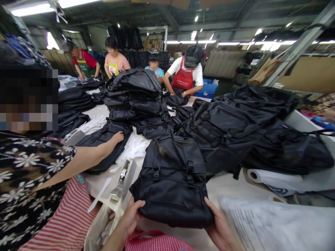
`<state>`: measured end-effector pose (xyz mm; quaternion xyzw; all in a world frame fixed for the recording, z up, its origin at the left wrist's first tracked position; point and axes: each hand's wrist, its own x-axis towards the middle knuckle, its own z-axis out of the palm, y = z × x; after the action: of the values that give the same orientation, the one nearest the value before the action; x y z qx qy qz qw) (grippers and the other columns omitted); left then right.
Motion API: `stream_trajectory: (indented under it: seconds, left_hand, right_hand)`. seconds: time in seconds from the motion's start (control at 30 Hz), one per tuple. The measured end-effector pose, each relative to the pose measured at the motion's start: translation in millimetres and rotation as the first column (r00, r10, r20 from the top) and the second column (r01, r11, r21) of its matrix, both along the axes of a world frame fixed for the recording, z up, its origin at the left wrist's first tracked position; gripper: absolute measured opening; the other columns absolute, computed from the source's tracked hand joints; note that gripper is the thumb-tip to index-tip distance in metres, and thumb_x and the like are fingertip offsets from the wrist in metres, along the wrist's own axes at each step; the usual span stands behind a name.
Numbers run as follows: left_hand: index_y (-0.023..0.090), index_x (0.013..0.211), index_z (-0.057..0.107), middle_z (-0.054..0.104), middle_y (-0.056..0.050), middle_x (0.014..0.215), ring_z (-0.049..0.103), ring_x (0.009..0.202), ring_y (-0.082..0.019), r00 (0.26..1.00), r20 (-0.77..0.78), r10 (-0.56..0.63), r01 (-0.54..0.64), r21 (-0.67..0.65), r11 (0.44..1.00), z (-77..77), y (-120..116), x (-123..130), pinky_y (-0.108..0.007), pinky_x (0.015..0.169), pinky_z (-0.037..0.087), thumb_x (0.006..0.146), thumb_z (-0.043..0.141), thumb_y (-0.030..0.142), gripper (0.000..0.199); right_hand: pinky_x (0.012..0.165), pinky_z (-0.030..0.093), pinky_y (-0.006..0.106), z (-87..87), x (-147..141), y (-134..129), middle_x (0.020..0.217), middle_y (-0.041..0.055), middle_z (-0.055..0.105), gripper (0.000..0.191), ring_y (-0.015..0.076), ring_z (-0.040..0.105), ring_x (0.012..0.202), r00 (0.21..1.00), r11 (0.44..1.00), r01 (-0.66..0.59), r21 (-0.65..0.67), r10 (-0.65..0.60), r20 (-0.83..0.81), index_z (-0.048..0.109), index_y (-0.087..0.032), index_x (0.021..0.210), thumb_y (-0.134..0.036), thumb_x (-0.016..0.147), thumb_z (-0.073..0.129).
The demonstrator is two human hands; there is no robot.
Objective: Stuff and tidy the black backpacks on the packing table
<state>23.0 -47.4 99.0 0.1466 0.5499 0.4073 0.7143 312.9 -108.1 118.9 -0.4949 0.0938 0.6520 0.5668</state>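
A black backpack (172, 188) with two buckled straps lies front side up on the table before me. My left hand (133, 212) grips its lower left corner, thumb on top and the other fingers hidden under it. At the lower right corner, my right hand (216, 219) holds it the same way. Left of the backpack a metal stapler-like tool (123, 179) rests near the table edge. A pile of white strips (133, 148) lies just beyond that tool.
Black backpacks are heaped at right (225, 125) and stacked in the middle (136, 94). A co-worker's arm (91, 157) reaches over another backpack at left. Clear plastic bags (277, 223) lie at right, near a white roll (272, 177). An open bag (101, 226) hangs at the front edge.
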Motion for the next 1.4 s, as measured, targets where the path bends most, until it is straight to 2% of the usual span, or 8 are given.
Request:
stream_trajectory:
  seconds: [0.47, 0.53, 0.63, 0.73, 0.9, 1.03, 1.23, 1.4]
  left_hand:
    - [0.028, 0.14, 0.028, 0.065, -0.009, 0.116, 0.065, 0.1, -0.032, 0.978, -0.094, -0.187, 0.185, -0.036, 0.982, -40.9, -10, -13, -0.047, 0.082, 0.052, 0.056, 0.063, 0.016, 0.092]
    - [0.023, 0.143, 0.022, 0.055, -0.015, 0.13, 0.053, 0.12, -0.036, 0.89, -0.364, -0.274, 0.299, 0.012, 0.954, -56.0, -16, -19, -0.05, 0.096, 0.045, 0.054, 0.063, 0.015, 0.098]
    - [0.016, 0.147, 0.015, 0.028, -0.019, 0.151, 0.027, 0.139, -0.037, 0.475, -0.847, -0.24, 0.539, 0.065, 0.84, -60.4, -21, -23, -0.051, 0.111, 0.029, 0.056, 0.06, 0.012, 0.101]
    - [0.02, 0.145, 0.029, 0.023, -0.012, 0.155, 0.022, 0.142, -0.032, 0.253, -0.965, -0.066, 0.753, 0.154, 0.639, -37.7, -12, -11, -0.048, 0.117, 0.017, 0.069, 0.052, 0.013, 0.08]
    - [0.023, 0.129, 0.054, 0.044, -0.007, 0.145, 0.032, 0.138, -0.029, 0.394, -0.866, -0.308, 0.9, 0.296, 0.319, -10.5, 29, 43, -0.046, 0.118, 0.013, 0.067, 0.053, 0.011, 0.063]
    - [0.018, 0.113, 0.062, 0.064, -0.013, 0.117, 0.041, 0.126, -0.037, 0.429, -0.821, -0.377, 0.894, 0.327, 0.305, -20.4, 45, 65, -0.053, 0.116, -0.003, 0.051, 0.065, 0.01, 0.062]
    - [0.023, 0.079, 0.066, 0.066, -0.004, 0.087, 0.057, 0.098, -0.027, 0.239, -0.856, -0.459, 0.969, 0.183, 0.164, -0.1, 49, 49, -0.051, 0.113, 0.015, 0.073, 0.061, 0.029, 0.01]
    - [0.021, 0.083, 0.061, 0.064, -0.011, 0.088, 0.056, 0.101, -0.031, 0.291, -0.875, -0.387, 0.913, 0.133, 0.386, 2.2, 68, 81, -0.05, 0.103, 0.029, 0.086, 0.044, 0.027, 0.018]
  right_hand:
    - [0.092, 0.049, 0.046, -61.8, 2, -22, 0.105, 0.0148, 0.072, 0.071, 0.0321, 0.065, 0.102, 0.914, 0.957, -0.27, 0.106, 0.221, 0.339, 0.058, -0.015, 0.123, -0.042, 0.061, 0.077]
    - [0.095, 0.046, 0.049, -85.1, 13, -30, 0.107, 0.0155, 0.07, 0.066, 0.0348, 0.062, 0.107, 0.741, 0.934, -0.356, -0.035, 0.305, 0.599, 0.061, -0.016, 0.119, -0.041, 0.059, 0.075]
    - [0.097, 0.044, 0.053, -103.0, 25, -39, 0.113, 0.0157, 0.068, 0.054, 0.0384, 0.059, 0.111, 0.209, 0.886, -0.373, -0.277, 0.371, 0.905, 0.064, -0.019, 0.113, -0.035, 0.062, 0.069]
    - [0.094, 0.048, 0.048, -86.2, 15, -26, 0.113, 0.0131, 0.067, 0.035, 0.0323, 0.062, 0.106, -0.156, 0.827, -0.487, -0.28, 0.234, 0.96, 0.064, -0.022, 0.111, -0.031, 0.082, 0.049]
    - [0.104, 0.041, 0.037, -43.2, -40, 40, 0.128, 0.0127, 0.059, 0.047, 0.0216, 0.053, 0.121, -0.375, 0.41, -0.836, -0.365, 0.06, 0.925, 0.051, -0.016, 0.128, -0.009, 0.085, 0.034]
    - [0.095, 0.045, 0.046, -39.7, -57, 75, 0.12, 0.0229, 0.061, 0.05, 0.0337, 0.056, 0.113, -0.566, 0.262, -0.755, -0.601, 0.203, 0.799, 0.057, -0.006, 0.119, -0.01, 0.069, 0.059]
    - [0.087, 0.045, 0.029, -12.8, -46, 46, 0.101, 0.0061, 0.068, 0.024, 0.0202, 0.062, 0.097, -0.513, 0.224, -0.816, -0.533, 0.146, 0.846, 0.062, -0.02, 0.105, -0.021, 0.085, 0.049]
    - [0.073, 0.044, 0.027, 14.5, -63, 21, 0.091, 0.0086, 0.068, 0.021, 0.0204, 0.064, 0.084, -0.532, 0.144, -0.828, -0.543, 0.109, 0.84, 0.062, -0.016, 0.092, -0.01, 0.083, 0.044]
